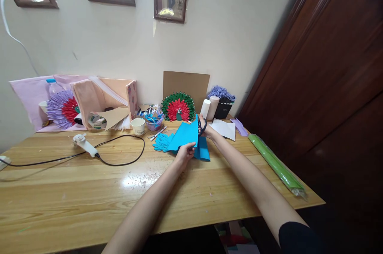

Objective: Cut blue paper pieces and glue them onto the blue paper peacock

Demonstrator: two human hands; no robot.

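The bright blue foam sheet [186, 135] is being held just above the far middle of the pale wooden table [89, 190]. It is tilting so that its long axis is running from lower left up to a point at upper right. Off to the left, a white glue gun [83, 142] is lying at the end of its black cord [125, 156], well apart from the hands, and a white paper cup [138, 125] is standing nearer. The left hand [184, 152] is gripping the sheet's lower edge, fingers pinching narrow around it from below. At the sheet's upper right tip, the dark-handled scissors [200, 125] are meeting its edge. The right hand [206, 127] is the nearer one to that tip, fingers curling closed through the handles. The blades are probably biting into the foam, though they are showing too small to tell how far apart they are standing. Further right, a white paper sheet [225, 128] and a long green roll [277, 165] are lying on the table.
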